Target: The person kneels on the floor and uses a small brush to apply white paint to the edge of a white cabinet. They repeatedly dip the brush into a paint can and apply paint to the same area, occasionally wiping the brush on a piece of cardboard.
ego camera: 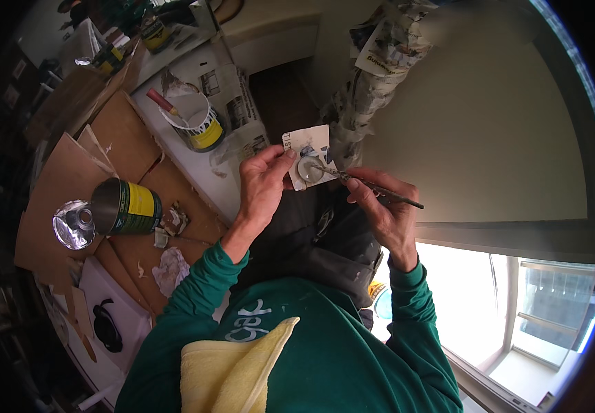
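My left hand (263, 183) pinches a small white card (318, 136) at its left edge. The card bears printing and grey-blue smudges. A small round shallow dish or lid (310, 169), with pale content, sits on the card's lower half. In my right hand (386, 209) is a thin, paint-stained tool (394, 195), probably a fine artist's brush. Its tip points left and meets the round dish; the exact contact is too small to tell. Both hands are held above my dark trousers (302, 258).
At left, a paint tub (209, 135) holds a red-handled brush (162, 101). A tin (140, 206) lies on cardboard (122, 139) near crumpled foil (73, 225) and crumpled paper (170, 271). A newspaper-wrapped column (375, 88) rises ahead beside a pale panel (488, 139). A window (545, 310) is lower right.
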Motion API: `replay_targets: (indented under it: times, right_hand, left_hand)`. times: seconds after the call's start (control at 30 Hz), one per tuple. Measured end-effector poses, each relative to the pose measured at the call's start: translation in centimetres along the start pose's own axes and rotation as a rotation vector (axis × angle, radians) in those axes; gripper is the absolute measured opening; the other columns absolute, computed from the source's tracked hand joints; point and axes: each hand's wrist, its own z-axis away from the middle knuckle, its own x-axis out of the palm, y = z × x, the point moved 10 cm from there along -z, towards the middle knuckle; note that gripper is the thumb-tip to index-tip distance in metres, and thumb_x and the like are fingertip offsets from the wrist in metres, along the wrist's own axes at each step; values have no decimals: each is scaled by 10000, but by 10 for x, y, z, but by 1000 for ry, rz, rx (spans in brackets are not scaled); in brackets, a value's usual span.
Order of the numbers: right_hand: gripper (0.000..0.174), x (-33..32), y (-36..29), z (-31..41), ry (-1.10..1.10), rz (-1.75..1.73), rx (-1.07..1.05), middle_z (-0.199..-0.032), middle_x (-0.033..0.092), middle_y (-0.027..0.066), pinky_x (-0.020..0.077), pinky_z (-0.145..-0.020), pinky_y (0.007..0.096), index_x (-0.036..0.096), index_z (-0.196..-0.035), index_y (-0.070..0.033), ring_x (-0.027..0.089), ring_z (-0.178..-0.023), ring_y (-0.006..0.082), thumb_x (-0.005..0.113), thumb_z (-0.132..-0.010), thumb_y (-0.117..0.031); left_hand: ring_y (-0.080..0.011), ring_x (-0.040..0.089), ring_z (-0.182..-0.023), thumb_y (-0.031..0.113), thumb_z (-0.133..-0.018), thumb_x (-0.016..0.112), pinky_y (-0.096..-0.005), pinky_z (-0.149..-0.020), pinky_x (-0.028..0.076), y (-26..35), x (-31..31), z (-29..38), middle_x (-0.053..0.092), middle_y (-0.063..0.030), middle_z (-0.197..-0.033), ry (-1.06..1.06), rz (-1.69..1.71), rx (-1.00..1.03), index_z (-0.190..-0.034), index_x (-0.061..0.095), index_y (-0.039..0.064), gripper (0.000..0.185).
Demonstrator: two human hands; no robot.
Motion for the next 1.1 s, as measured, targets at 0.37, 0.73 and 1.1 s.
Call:
replay_targets:
  times: [0.37,0.73,1.1]
  right_hand:
    - [171,9,-1,5,37,57,-51,-767,715,92,501,-598,246,739,-995,10,650,-651,123,732,-869,-106]
    - [160,9,-1,10,44,-13,-71,-745,704,102,497,-589,244,727,-1007,22,640,-640,122,708,-889,-84]
    - [197,4,11,17,95,-96,29,-760,707,99,502,-607,245,721,-1030,37,651,-660,127,707,-892,-103]
  left_hand:
    - [-207,720,-784,162,-1008,520,-341,-638,615,-13,-2,0,704,-125,-952,-12,65,-59,-1072,610,-20,212]
    - [-208,715,-818,143,-979,546,-359,-676,623,-9,-1,6,705,-133,-977,-33,71,-97,-1102,622,-40,233]
    - [-207,710,-823,92,-959,560,-356,-666,632,-12,1,6,699,-145,-981,-53,106,-126,-1091,625,-64,214]
